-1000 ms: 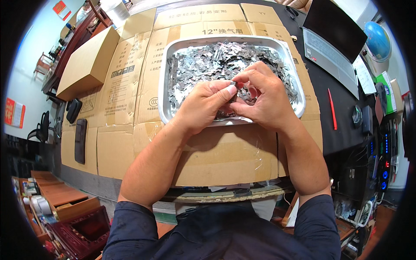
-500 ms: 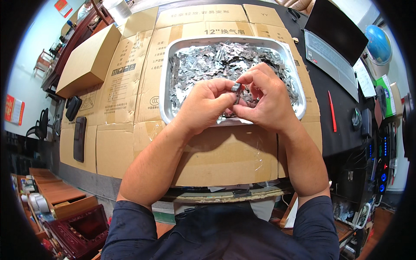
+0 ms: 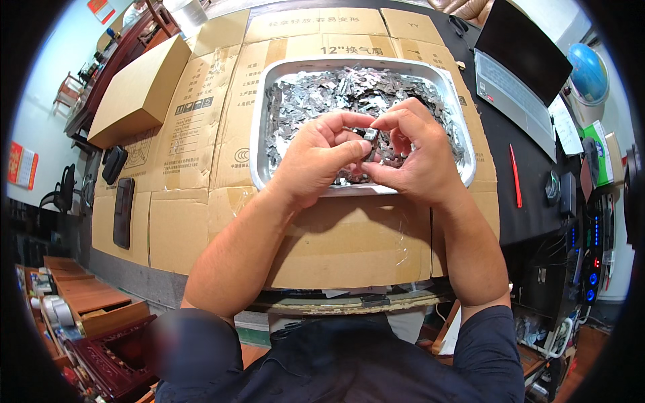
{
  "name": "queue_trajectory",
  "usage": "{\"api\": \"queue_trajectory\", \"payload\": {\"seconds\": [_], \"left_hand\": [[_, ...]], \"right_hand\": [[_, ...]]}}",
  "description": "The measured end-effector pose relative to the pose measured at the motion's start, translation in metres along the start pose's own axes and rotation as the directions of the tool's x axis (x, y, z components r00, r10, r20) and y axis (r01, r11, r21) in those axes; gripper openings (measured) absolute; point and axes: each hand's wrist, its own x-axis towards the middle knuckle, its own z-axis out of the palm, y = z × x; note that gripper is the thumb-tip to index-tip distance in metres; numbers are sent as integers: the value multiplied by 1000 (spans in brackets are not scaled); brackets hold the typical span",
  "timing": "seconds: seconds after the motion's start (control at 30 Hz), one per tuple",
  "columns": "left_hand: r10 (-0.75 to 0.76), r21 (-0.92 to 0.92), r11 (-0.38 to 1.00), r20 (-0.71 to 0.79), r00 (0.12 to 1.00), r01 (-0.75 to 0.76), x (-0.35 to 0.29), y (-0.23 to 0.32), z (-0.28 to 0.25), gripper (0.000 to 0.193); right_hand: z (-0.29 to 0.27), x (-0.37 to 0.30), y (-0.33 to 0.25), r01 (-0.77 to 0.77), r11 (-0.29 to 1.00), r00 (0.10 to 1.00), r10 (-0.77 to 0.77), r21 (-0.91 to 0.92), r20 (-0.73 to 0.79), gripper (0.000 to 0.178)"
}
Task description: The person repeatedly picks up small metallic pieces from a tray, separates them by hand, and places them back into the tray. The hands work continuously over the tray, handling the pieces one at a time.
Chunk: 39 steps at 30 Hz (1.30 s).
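Observation:
A shallow silver metal tray holds a heap of thin, dark and shiny metal strips. Over its near side, both hands meet around a small stack of metal strips. My left hand is closed on the stack, with the thumb against its near side and the index finger by its top. My right hand curls around the other side, index fingertip at the upper end and thumb near the lower end. Fingers partly hide the stack. Other strips show in the gap between the hands.
Flattened cardboard lies under the tray. A closed cardboard box, a dark phone and a small black case are at left. On the right are an open laptop, a red pen and a globe.
The fingers have shifted around the small stack: my left index finger has straightened and risen toward the right index fingertip, and the left thumb presses the stack. The tray looks unchanged.

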Motion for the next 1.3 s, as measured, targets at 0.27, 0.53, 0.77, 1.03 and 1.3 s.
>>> {"api": "queue_trajectory", "payload": {"seconds": [0.27,0.53,0.77,1.03,1.3], "left_hand": [[66,19,998,-116,991,-64,1,-3,-6,18],[-71,-212,974,52,996,81,-5,-1,-4,23],[-64,-201,978,3,998,64,-3,0,-6,31],[-72,-276,959,-7,997,67,-1,-2,-8,25],[-133,-254,957,37,990,138,-1,1,-13,19]], "right_hand": [[-5,1,0,-17,1000,999,17,-2,29,45],[0,-1,6,-38,981,999,43,188,-26,47],[3,-1,8,-12,992,1000,12,125,-3,49],[3,0,6,10,995,999,-13,99,32,49],[2,-2,2,24,990,992,-42,142,121,51]]}}
